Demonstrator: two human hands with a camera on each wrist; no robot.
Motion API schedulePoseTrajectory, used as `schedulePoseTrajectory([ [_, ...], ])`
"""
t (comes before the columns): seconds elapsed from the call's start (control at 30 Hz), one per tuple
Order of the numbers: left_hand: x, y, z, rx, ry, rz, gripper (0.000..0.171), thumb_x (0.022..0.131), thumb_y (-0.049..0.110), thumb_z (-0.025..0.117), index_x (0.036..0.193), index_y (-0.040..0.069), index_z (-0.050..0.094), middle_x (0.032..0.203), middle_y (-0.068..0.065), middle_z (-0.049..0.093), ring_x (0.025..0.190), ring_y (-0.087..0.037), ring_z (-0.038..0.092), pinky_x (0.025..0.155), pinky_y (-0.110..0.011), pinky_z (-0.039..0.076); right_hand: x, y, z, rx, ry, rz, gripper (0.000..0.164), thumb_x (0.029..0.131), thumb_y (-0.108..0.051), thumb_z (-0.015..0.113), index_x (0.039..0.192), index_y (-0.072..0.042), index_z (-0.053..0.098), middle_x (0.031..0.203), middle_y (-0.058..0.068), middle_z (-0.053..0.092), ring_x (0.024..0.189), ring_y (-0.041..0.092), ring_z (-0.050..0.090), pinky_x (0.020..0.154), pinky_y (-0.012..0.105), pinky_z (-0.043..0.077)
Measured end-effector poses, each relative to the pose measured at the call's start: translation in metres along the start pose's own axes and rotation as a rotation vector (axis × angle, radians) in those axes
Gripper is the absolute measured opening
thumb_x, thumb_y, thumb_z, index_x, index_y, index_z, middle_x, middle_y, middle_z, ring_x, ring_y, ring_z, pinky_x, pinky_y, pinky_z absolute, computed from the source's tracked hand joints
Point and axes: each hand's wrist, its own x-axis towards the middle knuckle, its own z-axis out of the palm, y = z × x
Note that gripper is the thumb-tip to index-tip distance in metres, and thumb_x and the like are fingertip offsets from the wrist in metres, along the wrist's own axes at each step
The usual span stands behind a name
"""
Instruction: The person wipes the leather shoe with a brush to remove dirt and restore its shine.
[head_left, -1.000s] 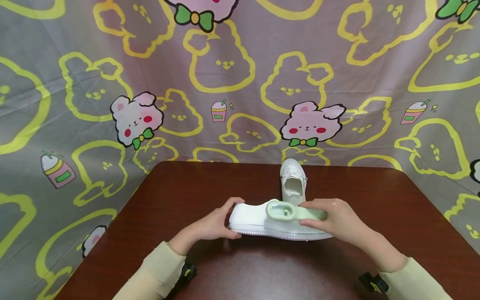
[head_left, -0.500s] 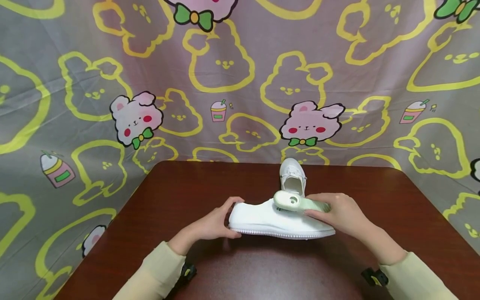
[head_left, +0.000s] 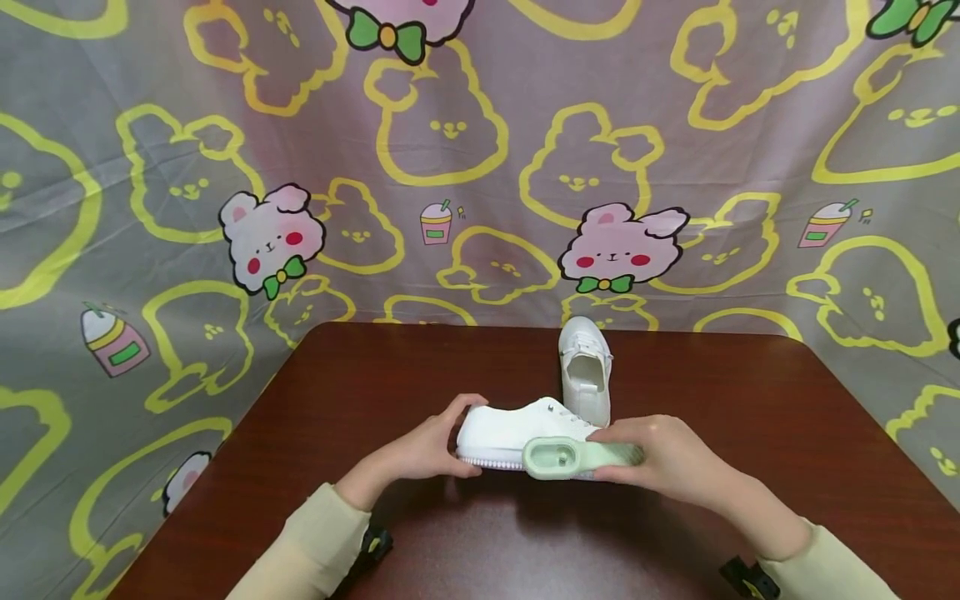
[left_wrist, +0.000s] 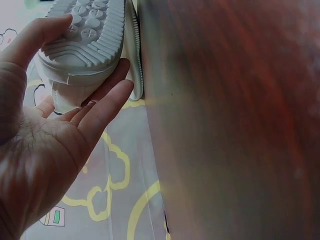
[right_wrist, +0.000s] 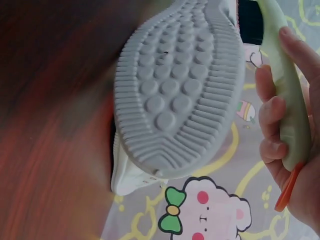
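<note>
A white sneaker (head_left: 495, 429) is held sideways above the table, its toe to the right. Its heel is gripped by my left hand (head_left: 427, 446), the thumb (left_wrist: 47, 32) lying on the ribbed sole (left_wrist: 92, 35) and the fingers around the heel's other side. My right hand (head_left: 663, 454) holds a pale green brush (head_left: 553, 457) by its handle. Dark bristles (right_wrist: 250, 22) face the shoe's side in the right wrist view. From the head camera, the brush head covers the shoe's lower side and part of the sole edge; bristle contact is hidden there.
A second white sneaker (head_left: 585, 367) stands on the brown table (head_left: 420, 367) just behind the held one, toe towards the back. A cartoon-printed curtain (head_left: 495, 167) hangs beyond the table. An orange loop (right_wrist: 290, 190) hangs from the brush handle.
The brush went up and right over the shoe's top, then came down and left to its lower side with my right hand. The left hand and the shoe stay about where they were.
</note>
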Motion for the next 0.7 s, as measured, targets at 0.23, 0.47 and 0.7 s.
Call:
schedulePoseTrajectory([
  [0.23, 0.0, 0.0, 0.001, 0.006, 0.005, -0.012, 0.088, 0.075, 0.018, 0.085, 0.142, 0.021, 0.027, 0.122, -0.003, 0.055, 0.103, -0.015, 0.056, 0.086, -0.033, 0.045, -0.002, 0.015, -0.005, -0.124, 0.09, 0.116, 0.033, 0.074, -0.037, 0.084, 0.101, -0.019, 0.076, 0.093, -0.01, 0.071, 0.082, 0.006, 0.065, 0.067, 0.033, 0.053],
  [0.47, 0.001, 0.0, 0.0, 0.005, -0.002, -0.013, 0.088, 0.076, 0.019, 0.085, 0.141, 0.022, 0.027, 0.122, -0.004, 0.055, 0.103, -0.016, 0.057, 0.085, -0.033, 0.046, -0.002, 0.03, -0.011, -0.157, 0.163, 0.259, 0.035, 0.074, -0.038, 0.084, 0.102, -0.018, 0.076, 0.092, -0.005, 0.072, 0.075, 0.012, 0.063, 0.06, 0.034, 0.047],
  [0.7, 0.001, 0.0, -0.001, 0.002, -0.005, -0.013, 0.088, 0.075, 0.019, 0.085, 0.142, 0.019, 0.027, 0.12, -0.003, 0.055, 0.101, -0.016, 0.057, 0.084, -0.032, 0.046, 0.0, 0.019, -0.009, -0.078, 0.165, 0.096, 0.035, 0.071, -0.031, 0.087, 0.101, -0.02, 0.076, 0.092, -0.013, 0.07, 0.079, 0.003, 0.063, 0.067, 0.028, 0.05],
])
